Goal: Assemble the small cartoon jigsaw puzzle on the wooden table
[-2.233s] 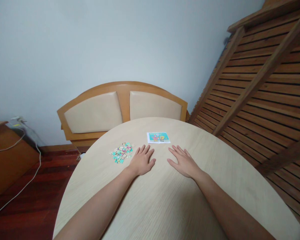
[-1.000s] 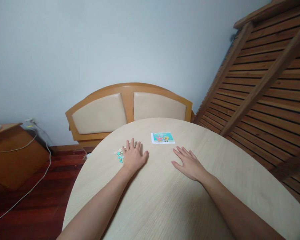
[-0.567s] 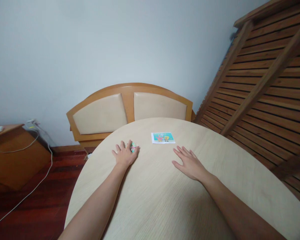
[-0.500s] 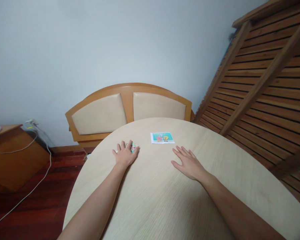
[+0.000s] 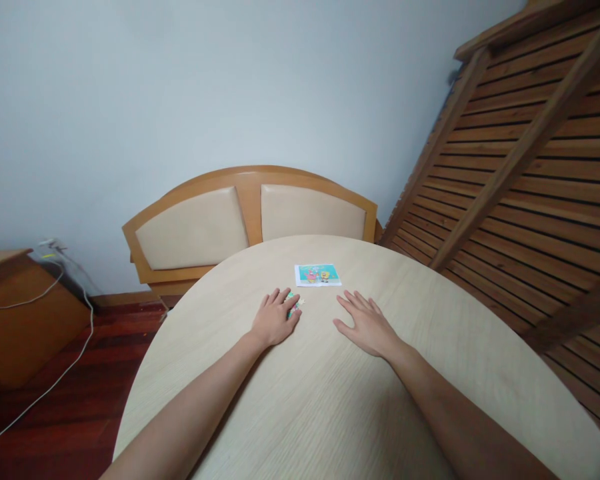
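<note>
Closest in, a round, pale wood-grain table (image 5: 300,407) spans the lower frame. At centre, the right hand (image 5: 366,325) spreads wide, palm down; just left, the left hand (image 5: 273,321), fingers extended and unclenched, partly covers colourful puzzle pieces (image 5: 295,305). Beyond both hands lies a cartoon card (image 5: 319,275), too small to read. Farther, a padded headboard (image 5: 253,207) stands before the wall (image 5: 205,87), a slatted panel (image 5: 545,200) at right.

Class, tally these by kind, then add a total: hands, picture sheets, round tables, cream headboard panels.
Hands: 2
Picture sheets: 1
Round tables: 1
Cream headboard panels: 2
Total: 6
</note>
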Tool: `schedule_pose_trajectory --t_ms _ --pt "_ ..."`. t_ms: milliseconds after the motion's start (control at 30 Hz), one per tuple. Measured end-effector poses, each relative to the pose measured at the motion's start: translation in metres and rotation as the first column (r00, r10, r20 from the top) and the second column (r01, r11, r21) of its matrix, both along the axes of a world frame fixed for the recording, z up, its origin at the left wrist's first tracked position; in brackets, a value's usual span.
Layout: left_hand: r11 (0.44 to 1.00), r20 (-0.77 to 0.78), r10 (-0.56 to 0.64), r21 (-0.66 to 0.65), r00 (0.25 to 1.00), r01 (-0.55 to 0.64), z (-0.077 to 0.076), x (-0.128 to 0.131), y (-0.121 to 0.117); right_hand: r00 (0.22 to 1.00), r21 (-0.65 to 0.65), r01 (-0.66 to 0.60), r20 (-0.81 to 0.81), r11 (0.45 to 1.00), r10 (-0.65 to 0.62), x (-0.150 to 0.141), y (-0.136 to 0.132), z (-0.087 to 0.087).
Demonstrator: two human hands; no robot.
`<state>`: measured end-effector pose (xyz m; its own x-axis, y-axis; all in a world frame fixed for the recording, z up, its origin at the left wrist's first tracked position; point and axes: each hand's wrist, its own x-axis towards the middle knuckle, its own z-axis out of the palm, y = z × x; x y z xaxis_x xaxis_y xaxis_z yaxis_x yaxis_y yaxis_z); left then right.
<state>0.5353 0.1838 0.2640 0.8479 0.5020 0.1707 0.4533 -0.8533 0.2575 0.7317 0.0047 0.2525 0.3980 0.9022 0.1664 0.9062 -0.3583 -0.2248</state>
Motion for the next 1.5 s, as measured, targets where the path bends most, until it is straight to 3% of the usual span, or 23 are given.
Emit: schedule_pose_trajectory --t_ms 133,300,433,600,700,867,967,1133,1333,1500 --pt "0.992 0.051 -0.12 -0.032 0.991 0.121 -0.003 0.02 -0.029 1.0 0.041 -0.001 -0.032 0.999 0.003 -0.002 0.0 0.003" --pt "0.978 0.161 -0.168 -0.092 0.972 0.185 -0.008 0.043 -0.046 0.995 0.099 -0.044 -0.088 0.994 0.053 -0.005 0.0 0.006" --pt "0.963 0.349 -0.134 -0.177 0.927 0.205 -0.01 0.046 -0.041 0.99 0.132 -0.051 -0.125 0.99 0.067 -0.006 0.001 0.007" --pt "0.954 0.486 0.016 -0.27 0.874 0.132 -0.005 0.036 -0.018 0.985 0.159 -0.046 -0.156 0.986 0.071 -0.004 0.002 0.008" --pt "0.96 0.473 0.025 -0.257 0.881 0.111 -0.003 0.022 -0.006 0.981 0.175 -0.039 -0.181 0.984 0.071 -0.002 0.003 0.006" --pt "0.972 0.404 -0.094 -0.16 0.91 0.171 -0.002 0.002 -0.002 0.967 0.206 -0.025 -0.243 0.978 0.076 0.001 0.004 0.002" --pt "0.967 0.355 -0.179 -0.107 0.917 0.23 0.0 0.001 -0.007 0.951 0.222 -0.004 -0.299 0.975 0.072 0.005 0.006 0.003" --pt "0.971 0.326 -0.204 -0.053 0.923 0.233 0.002 0.005 -0.013 0.911 0.209 -0.028 -0.398 0.978 0.111 0.014 0.008 0.004" --pt "0.966 0.304 -0.245 0.0 0.921 0.257 0.002 0.002 -0.015 0.935 0.305 0.044 -0.347 0.951 0.068 0.007 0.01 0.0" --pt "0.973 0.31 -0.229 0.047 0.923 0.226 0.002 0.005 -0.02 0.952 0.371 0.016 -0.289 0.929 0.099 0.001 0.009 0.006"
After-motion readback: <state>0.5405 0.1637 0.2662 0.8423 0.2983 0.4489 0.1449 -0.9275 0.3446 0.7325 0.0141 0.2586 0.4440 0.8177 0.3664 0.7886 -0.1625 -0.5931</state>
